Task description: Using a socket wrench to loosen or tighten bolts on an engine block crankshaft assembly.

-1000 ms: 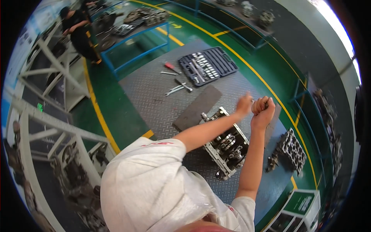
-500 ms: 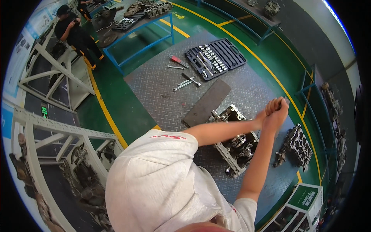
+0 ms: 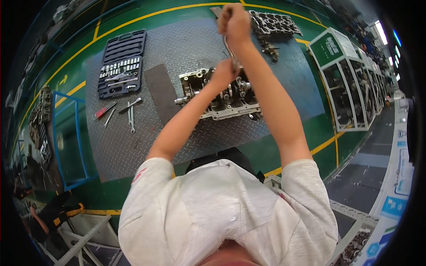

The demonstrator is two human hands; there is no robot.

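Note:
An engine block (image 3: 230,111) with its crankshaft (image 3: 180,100) exposed lies on the textured metal tabletop (image 3: 177,40). Over the block's far side, my left hand (image 3: 223,73) is closed around the lower end of a long metal wrench-like tool (image 3: 227,46). My right hand (image 3: 236,25) grips that tool's upper end, farther out and higher. The tool's shaft looks curved between the two hands. Where its lower end meets the block is hidden behind my left hand. A flat dark plate (image 3: 158,88) lies left of the block.
An open socket set case (image 3: 121,64) is at the left, with a red-handled tool (image 3: 104,109), combination wrenches (image 3: 132,116) and a ratchet (image 3: 131,105) nearer me. A cylinder head (image 3: 276,23) sits at the far right. Beyond the table's right edge stands a white-framed cabinet (image 3: 350,91).
The view has swung round. My hands, clasped together before, are now apart: the left is low over the engine block, the right at the tool's far end. The tool's shaft now shows.

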